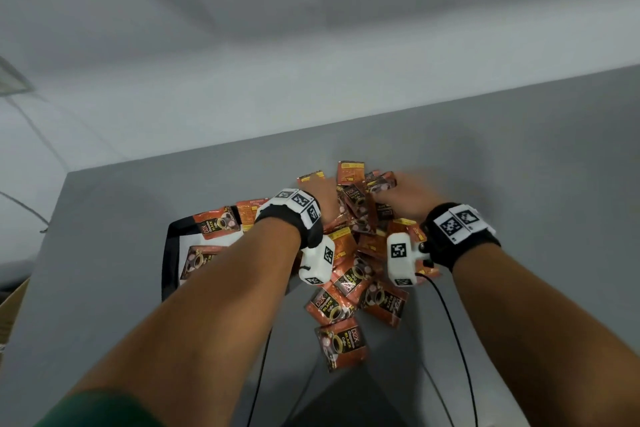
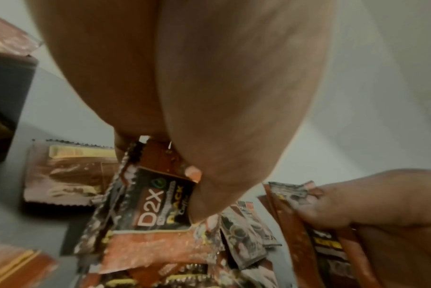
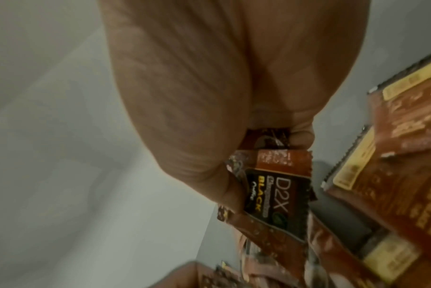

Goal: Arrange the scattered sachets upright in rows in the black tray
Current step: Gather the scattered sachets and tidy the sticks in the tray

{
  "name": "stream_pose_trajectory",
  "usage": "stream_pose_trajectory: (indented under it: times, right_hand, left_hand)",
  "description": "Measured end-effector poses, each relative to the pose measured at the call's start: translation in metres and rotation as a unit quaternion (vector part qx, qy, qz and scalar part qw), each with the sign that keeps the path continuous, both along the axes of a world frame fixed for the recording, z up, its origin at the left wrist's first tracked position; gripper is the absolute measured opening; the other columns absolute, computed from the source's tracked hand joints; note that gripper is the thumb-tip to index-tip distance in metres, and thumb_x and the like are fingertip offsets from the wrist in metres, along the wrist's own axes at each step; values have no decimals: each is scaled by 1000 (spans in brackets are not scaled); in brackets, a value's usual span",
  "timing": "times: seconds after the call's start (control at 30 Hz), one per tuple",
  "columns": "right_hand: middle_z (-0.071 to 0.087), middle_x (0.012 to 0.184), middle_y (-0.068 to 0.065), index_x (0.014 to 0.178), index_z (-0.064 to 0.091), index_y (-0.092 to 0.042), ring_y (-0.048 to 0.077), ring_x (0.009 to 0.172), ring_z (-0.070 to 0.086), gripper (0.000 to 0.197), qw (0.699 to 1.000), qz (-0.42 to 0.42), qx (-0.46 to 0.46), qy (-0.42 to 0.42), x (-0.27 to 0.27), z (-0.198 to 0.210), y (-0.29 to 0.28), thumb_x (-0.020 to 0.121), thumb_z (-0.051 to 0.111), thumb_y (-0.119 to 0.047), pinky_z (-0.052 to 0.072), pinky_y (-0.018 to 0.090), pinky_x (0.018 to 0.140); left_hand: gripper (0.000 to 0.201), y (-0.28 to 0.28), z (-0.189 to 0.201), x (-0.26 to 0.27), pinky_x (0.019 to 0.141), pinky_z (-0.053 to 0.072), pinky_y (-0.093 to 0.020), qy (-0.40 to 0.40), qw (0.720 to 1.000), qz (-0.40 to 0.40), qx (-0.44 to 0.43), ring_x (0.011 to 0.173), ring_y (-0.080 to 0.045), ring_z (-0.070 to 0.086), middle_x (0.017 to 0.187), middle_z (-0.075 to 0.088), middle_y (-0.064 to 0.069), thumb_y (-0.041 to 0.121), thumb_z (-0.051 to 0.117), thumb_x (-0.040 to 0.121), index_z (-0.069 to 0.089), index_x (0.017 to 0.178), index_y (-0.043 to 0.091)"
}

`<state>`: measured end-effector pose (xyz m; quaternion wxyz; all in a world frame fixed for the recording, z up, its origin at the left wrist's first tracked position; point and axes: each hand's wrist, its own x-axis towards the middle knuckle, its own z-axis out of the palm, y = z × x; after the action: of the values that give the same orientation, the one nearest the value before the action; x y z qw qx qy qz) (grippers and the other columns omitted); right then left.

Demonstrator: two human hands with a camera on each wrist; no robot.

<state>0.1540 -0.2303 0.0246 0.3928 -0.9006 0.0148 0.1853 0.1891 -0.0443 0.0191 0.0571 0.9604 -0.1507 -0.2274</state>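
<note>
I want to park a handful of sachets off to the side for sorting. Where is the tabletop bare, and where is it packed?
Bare grey table lies right of the sachet pile, out to the far edge, and also left of the black tray. It is crowded between the left hand and right hand, and sachets lie flat in the tray.

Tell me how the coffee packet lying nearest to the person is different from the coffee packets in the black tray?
The nearest packet lies alone on the grey table, outside the tray; the tray packets lie inside the black tray. The nearest packet shows fully; the left arm hides part of the tray packets. All lie flat, not upright, with the same orange D2X wrapper.
</note>
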Motion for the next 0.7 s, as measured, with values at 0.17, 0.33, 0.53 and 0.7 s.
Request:
stream_pose_trajectory:
  times: [0.17,0.33,0.53,0.7]
  right_hand:
    - [71,81,-1,82,71,-21,18,75,67,15,992,59,-100,-53,18,-19,23,88,60,-30,58,39,76]
    - [71,98,1,93,71,-21,20,86,67,22,986,36,-160,-28,30,-49,36,80,73,-39,58,37,82]
    - [74,88,4,86,74,-13,23,83,70,7,992,32,-112,-47,25,-33,28,86,70,-19,55,33,72]
    - [78,91,-1,96,76,-19,19,86,75,13,994,-73,78,-19,-10,7,-8,91,67,-26,59,42,82]
  left_hand:
    - [27,15,31,-9,56,46,-29,22,989,44,-137,76,-21,61,101,62,-6,24,56,98,45,123,23]
    - [24,35,68,-23,60,44,-28,1,990,41,-137,82,-24,63,98,68,-11,23,55,98,64,108,3]
    - [34,32,65,-52,54,39,-30,88,987,53,-123,63,-20,49,76,57,-9,34,51,99,59,87,3]
    - [27,4,34,-75,60,46,-27,108,983,100,-114,64,-16,53,84,63,-8,24,48,101,60,84,7]
